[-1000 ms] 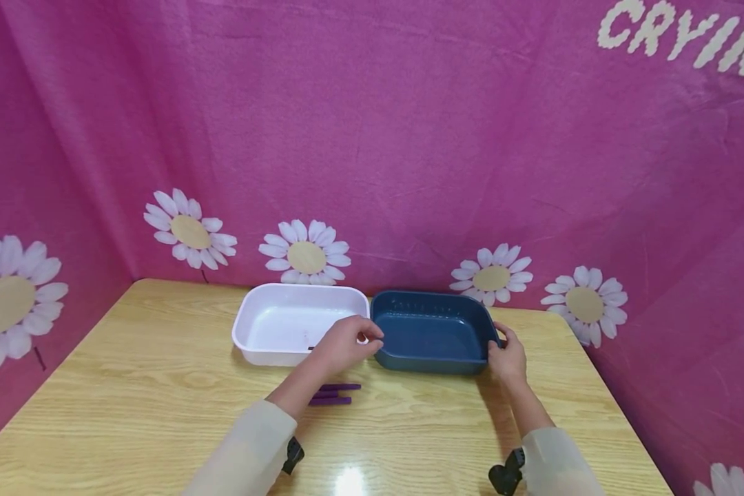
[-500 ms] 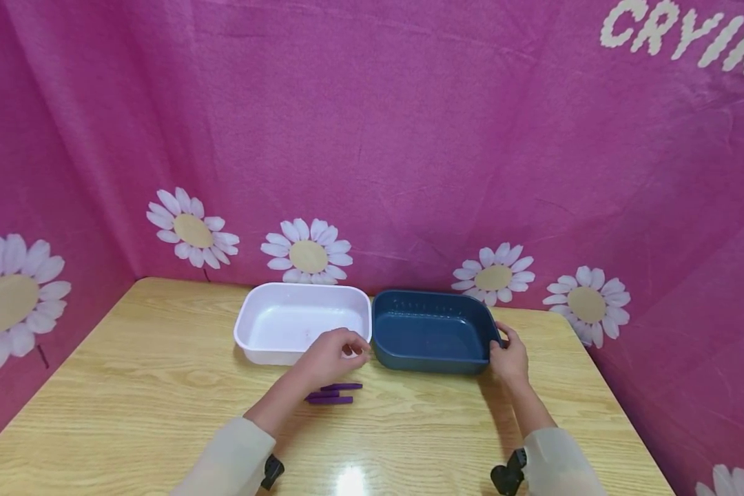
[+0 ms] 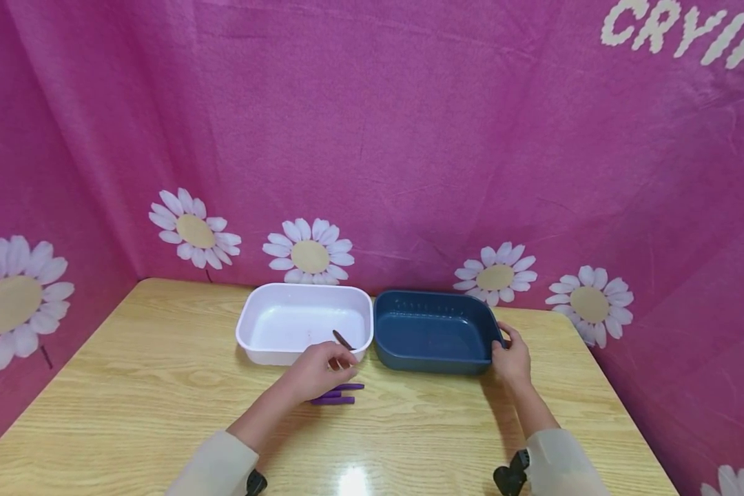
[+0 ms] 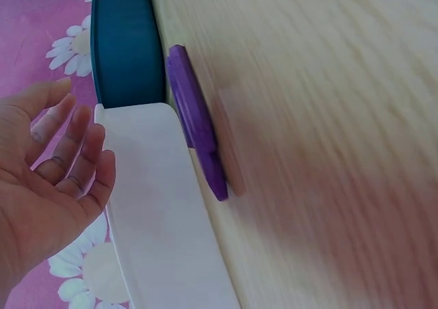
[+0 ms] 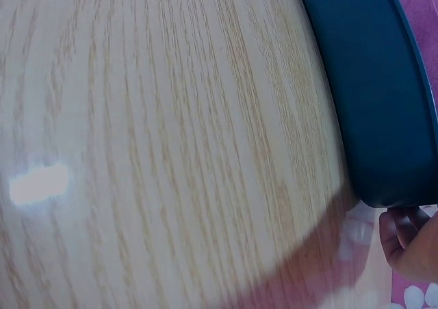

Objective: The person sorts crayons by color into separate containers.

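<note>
Here we see, nearest the camera, two pale sleeves (image 3: 223, 465) w/ black wrist mounts over a light wood table (image 3: 130, 413). Just past the L sleeve, purple sticks (image 3: 337, 394) lie flat on the tabletop, side by side, right in front of the white tray (image 3: 266, 351); the L wrist view shows them (image 4: 195, 128) just beside the tray wall, not inside it.

L hand (image 3: 319, 368) hovers above the sticks, near the front right corner of the white tray. In the L wrist view its fingers (image 4: 82, 155) are straight and loosely spread, palm bare, gripping nothing. A thin dark sliver (image 3: 343, 339) shows just above the knuckles in the head view; we can't tell what it is, or whether the hand touches it.

R hand (image 3: 511, 359) grips the right end of the blue tray (image 3: 434, 331), thumb over the rim, fingers wrapped at the outer wall; the R wrist view shows fingertips (image 5: 404, 237) curled just under the corner of that tray (image 5: 373, 90).

Farther back, the 2 trays sit side by side, long sides touching or nearly so, white on the left, blue on the right. Behind them hangs a pink cloth (image 3: 378, 138) w/ white daisies and white lettering at top right.
</note>
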A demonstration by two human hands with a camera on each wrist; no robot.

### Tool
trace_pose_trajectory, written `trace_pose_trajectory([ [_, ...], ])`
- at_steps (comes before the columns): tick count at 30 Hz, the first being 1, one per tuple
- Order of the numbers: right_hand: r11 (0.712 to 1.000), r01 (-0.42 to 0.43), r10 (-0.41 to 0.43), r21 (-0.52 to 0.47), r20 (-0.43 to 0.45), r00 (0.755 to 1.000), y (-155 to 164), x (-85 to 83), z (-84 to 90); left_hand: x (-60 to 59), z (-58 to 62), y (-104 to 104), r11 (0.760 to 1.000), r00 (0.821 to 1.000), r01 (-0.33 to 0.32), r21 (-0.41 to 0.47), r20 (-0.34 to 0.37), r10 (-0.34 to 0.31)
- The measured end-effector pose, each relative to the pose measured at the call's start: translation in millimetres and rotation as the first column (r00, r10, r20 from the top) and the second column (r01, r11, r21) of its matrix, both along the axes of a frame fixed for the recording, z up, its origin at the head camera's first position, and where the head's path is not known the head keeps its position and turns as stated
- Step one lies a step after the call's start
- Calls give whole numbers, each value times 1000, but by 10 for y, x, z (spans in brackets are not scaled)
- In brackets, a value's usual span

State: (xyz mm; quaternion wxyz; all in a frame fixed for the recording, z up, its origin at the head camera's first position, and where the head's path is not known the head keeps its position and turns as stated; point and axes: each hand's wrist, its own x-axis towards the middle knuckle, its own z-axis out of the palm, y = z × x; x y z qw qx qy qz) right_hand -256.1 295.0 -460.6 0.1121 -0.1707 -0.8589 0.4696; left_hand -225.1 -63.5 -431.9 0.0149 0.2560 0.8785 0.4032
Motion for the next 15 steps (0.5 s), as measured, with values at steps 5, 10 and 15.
trace_pose_trajectory([
  [5, 1000, 1, -1, -2, -12, 1000, -10, -2, 12, 26, -35, -55, 1000, 1000, -9, -24, 17, 9],
  [10, 1000, -2, 2, -12, -2, 1000, -6, -1, 18, 51, -92, -114, 999, 1000, 2, -43, 25, -1],
  [15, 1000, -1, 1, -6, 2, 1000, 3, 5, 18, 71, -140, -161, 999, 998, 52, -7, -18, -52],
])
